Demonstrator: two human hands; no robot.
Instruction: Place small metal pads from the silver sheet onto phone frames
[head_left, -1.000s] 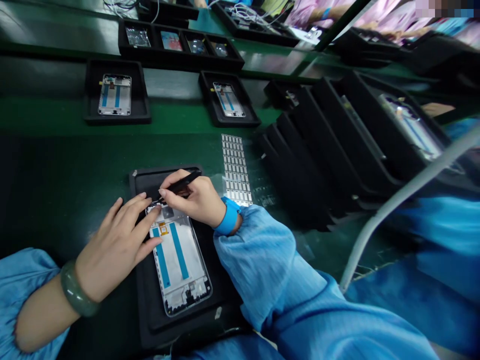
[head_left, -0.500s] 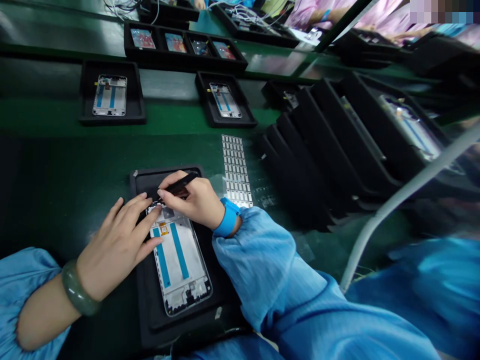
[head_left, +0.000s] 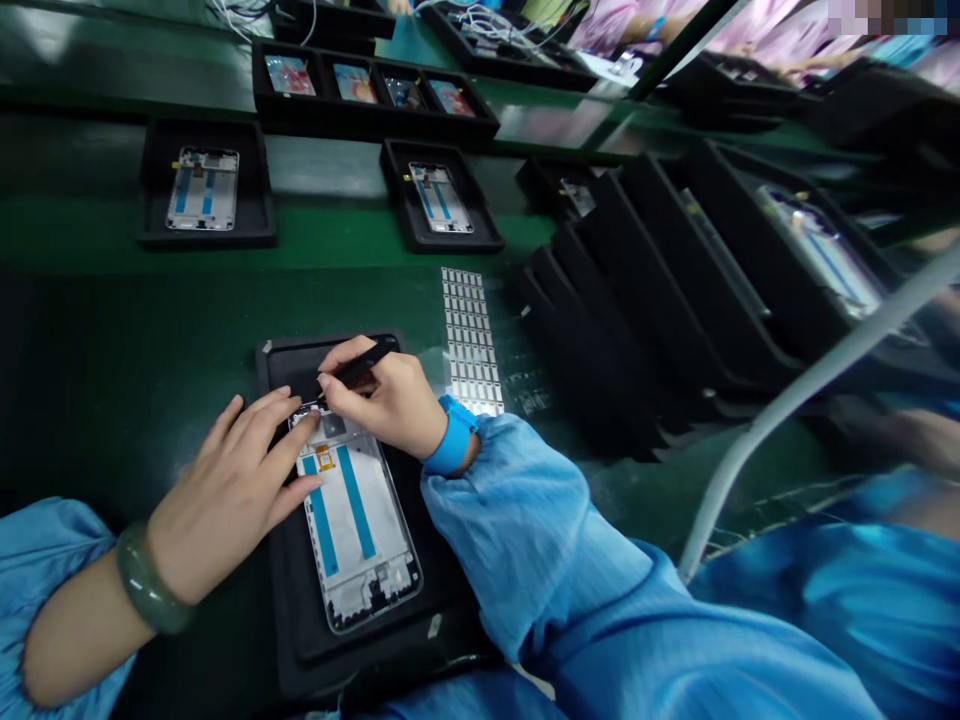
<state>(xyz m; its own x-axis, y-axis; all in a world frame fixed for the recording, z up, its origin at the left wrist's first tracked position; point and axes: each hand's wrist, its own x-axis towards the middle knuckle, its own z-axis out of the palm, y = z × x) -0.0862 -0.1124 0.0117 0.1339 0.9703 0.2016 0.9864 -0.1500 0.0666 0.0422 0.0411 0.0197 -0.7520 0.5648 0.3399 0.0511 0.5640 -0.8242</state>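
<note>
A phone frame [head_left: 352, 520] with two blue adhesive strips lies in a black foam tray [head_left: 289, 620] in front of me. My left hand [head_left: 232, 470] rests on its upper left part with fingers spread, the fingertips at the top edge. In my right hand [head_left: 390, 400] is a pair of black tweezers [head_left: 365, 364], held like a pen. Their tip points at the frame's top edge near my left fingertips, where the fingers partly hide it. A small orange flex cable [head_left: 325, 458] shows below my left fingers.
Beyond the tray lies a sheet of small silvery stickers [head_left: 469, 330]. Black trays [head_left: 630, 300] stand stacked at a tilt on the right, beside a pale curved tube [head_left: 735, 450]. On the green belt [head_left: 322, 225] sit trays with phone frames. A person's blue sleeve [head_left: 847, 570] is at right.
The trays on the belt have shifted a little to the left. Both my hands and the tweezers stay almost where they were. The person at right has moved, showing more bare arm.
</note>
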